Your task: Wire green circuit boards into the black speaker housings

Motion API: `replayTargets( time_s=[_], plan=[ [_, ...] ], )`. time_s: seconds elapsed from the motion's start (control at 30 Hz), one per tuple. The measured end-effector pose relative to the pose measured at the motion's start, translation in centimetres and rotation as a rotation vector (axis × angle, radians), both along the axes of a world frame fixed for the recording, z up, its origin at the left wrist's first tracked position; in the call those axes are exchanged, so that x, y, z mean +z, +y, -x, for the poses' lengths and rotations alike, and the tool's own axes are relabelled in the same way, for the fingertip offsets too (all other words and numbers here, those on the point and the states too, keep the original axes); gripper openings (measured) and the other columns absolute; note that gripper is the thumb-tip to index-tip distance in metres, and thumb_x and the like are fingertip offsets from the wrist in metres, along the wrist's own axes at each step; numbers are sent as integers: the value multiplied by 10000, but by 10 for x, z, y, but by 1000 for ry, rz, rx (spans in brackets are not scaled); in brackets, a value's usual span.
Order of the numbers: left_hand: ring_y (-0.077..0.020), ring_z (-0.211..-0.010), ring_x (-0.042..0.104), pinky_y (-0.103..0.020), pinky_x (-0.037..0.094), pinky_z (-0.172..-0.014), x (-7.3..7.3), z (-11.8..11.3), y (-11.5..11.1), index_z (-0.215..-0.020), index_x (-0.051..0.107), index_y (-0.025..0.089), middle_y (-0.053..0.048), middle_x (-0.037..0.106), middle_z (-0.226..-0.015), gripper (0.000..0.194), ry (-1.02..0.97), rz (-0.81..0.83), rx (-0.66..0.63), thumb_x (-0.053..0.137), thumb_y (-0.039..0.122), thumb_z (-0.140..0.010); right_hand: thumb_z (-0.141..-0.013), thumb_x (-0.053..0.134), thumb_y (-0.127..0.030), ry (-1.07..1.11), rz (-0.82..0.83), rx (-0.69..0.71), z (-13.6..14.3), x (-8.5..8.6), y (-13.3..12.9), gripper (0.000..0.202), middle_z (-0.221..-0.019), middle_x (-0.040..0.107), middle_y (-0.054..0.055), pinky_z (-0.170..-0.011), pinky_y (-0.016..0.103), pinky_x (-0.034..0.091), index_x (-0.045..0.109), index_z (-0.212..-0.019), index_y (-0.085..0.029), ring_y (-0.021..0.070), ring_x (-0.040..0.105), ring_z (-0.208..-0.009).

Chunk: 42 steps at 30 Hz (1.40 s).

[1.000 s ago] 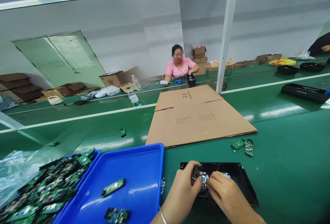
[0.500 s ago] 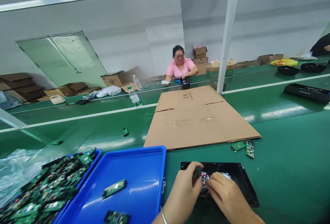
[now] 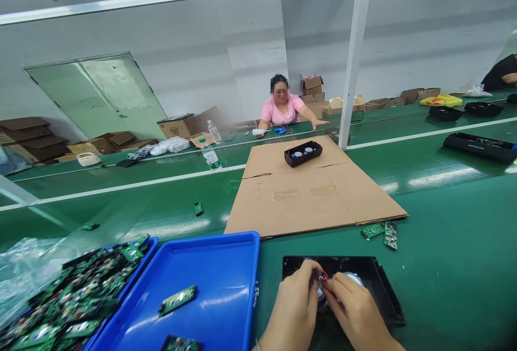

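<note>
Over a black open housing (image 3: 383, 286) with round silver speakers, my two hands are close together. Between the fingertips of my left hand (image 3: 297, 302) is a small part with red wires (image 3: 323, 275), mostly hidden by the fingers. My right hand (image 3: 355, 305) pinches at the same wires, its thumb and index finger pressed together. Left of my hands, a blue tray (image 3: 210, 270) holds a green circuit board (image 3: 177, 300) and another at its lower edge. A heap of circuit boards (image 3: 92, 286) fills the tray at the far left.
Ahead lies flat cardboard (image 3: 299, 205) with a black speaker housing (image 3: 302, 154) on it. Two circuit boards (image 3: 390, 235) lie by its right corner. A person in pink (image 3: 280, 109) sits opposite. A bottle (image 3: 210, 154) and a white post (image 3: 355, 60) stand beyond; another housing (image 3: 480, 147) lies right.
A black housing now rests on the cardboard's far part, and the person opposite has stretched an arm out to the side. My hands stay over the housing; red wire shows more clearly between them.
</note>
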<state>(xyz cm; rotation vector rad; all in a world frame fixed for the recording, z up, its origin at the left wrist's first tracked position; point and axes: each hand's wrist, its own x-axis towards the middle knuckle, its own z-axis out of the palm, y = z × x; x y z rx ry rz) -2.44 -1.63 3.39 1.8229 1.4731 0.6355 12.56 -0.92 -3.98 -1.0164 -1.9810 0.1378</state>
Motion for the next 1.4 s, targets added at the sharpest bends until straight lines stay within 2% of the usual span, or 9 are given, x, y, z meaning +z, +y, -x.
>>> replayTargets(
  time_s=[0.1,0.23,0.33,0.5,0.67,0.8,1.07,1.2,1.4],
  plan=[
    [-151,-739,621,-252,425,-662,-1,5,1,-994,553,236,-13,714,-885,251,-29,-29,-25,349,135,-889,-945,475,-271,96,260,5,-5,-5,3,94,-707,586,-42,-566,173,447,557,-960,-226,86,560,-593],
    [-147,-714,612,-241,419,-630,1,6,3,-997,558,231,-16,717,-863,280,-15,-32,-51,350,98,-865,-929,484,-299,102,495,83,-10,-5,7,267,-897,659,-15,-730,206,514,541,-1187,-254,113,639,-803],
    [-156,-717,616,-249,434,-645,2,3,1,-1013,560,221,-32,719,-878,287,21,-44,-61,342,102,-869,-954,406,-309,77,537,119,-11,0,6,262,-1038,663,22,-822,265,518,594,-1131,-264,147,638,-953],
    [-150,-722,620,-242,467,-678,-1,1,0,-1008,561,218,-36,715,-898,283,34,-63,-80,363,89,-853,-949,384,-304,65,493,107,-9,1,4,278,-965,673,39,-768,288,534,616,-1093,-247,157,647,-868],
    [-137,-713,621,-244,498,-706,-9,4,2,-1006,557,229,-11,694,-847,235,-162,-18,18,384,137,-878,-924,441,-339,199,462,60,-8,-2,7,259,-993,692,38,-789,288,549,632,-1078,-256,160,657,-890],
    [-167,-761,622,-314,520,-775,-11,7,5,-1024,570,225,-33,674,-901,250,-189,47,135,497,141,-800,-816,583,-359,370,715,98,-27,5,17,293,-924,699,36,-739,275,567,595,-1078,-229,147,662,-775],
    [-132,-586,520,-268,476,-572,-12,4,14,-980,541,201,28,557,-717,239,-213,193,228,582,147,-750,-820,585,-483,559,1004,144,-53,18,29,301,-778,713,25,-600,242,494,479,-904,-213,121,606,-615],
    [-138,-598,535,-260,473,-564,-19,3,16,-981,543,200,18,577,-726,228,-233,162,263,588,165,-760,-805,628,-469,480,964,133,-42,22,23,284,-609,640,-22,-513,203,413,591,-773,-190,85,511,-507],
    [-167,-631,634,-284,527,-613,-18,5,17,-1047,539,217,22,603,-726,254,-283,154,295,559,200,-794,-875,523,-286,189,717,325,-31,28,12,225,-772,695,14,-556,234,474,746,-855,-259,138,602,-629]
  ],
)
